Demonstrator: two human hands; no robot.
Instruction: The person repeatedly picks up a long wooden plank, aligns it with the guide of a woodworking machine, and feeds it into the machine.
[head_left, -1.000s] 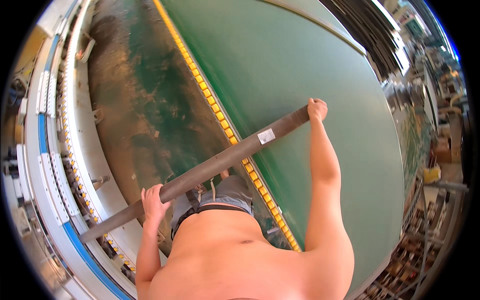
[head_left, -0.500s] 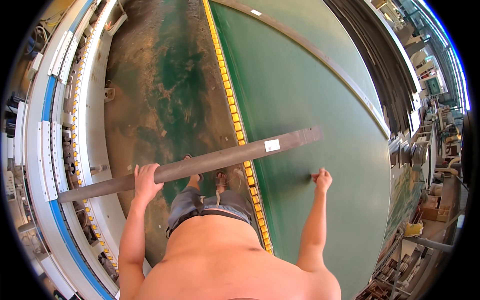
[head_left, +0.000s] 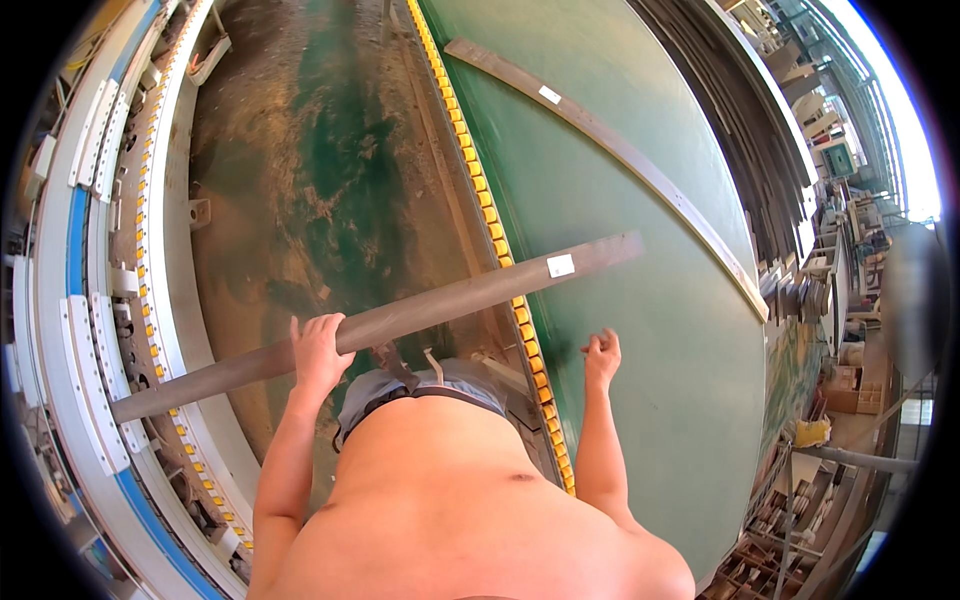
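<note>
A long, narrow brown board (head_left: pixel 450 302) with a white label (head_left: pixel 561 265) lies slantwise across in front of me. Its left end rests over the machine on the left, and its right end reaches above the green table (head_left: pixel 660 400). My left hand (head_left: pixel 320 355) is closed over the board's near edge, left of its middle; some fingers are hidden. My right hand (head_left: pixel 601 355) hovers over the table, below the labelled end and apart from it. Its fingers are curled in with nothing visible in them.
A second labelled board (head_left: pixel 620 147) lies across the table. Yellow rollers (head_left: pixel 497 235) line the table's near edge. On the left runs a machine with a blue strip (head_left: pixel 76 250) and metal rails. Brown strips (head_left: pixel 730 120) are stacked beyond the table. A dusty floor (head_left: pixel 340 180) lies between.
My left hand and the held board have shifted slightly right in view. My right hand has moved left, nearer my body. The whole view has shifted, so the second board shows more fully.
</note>
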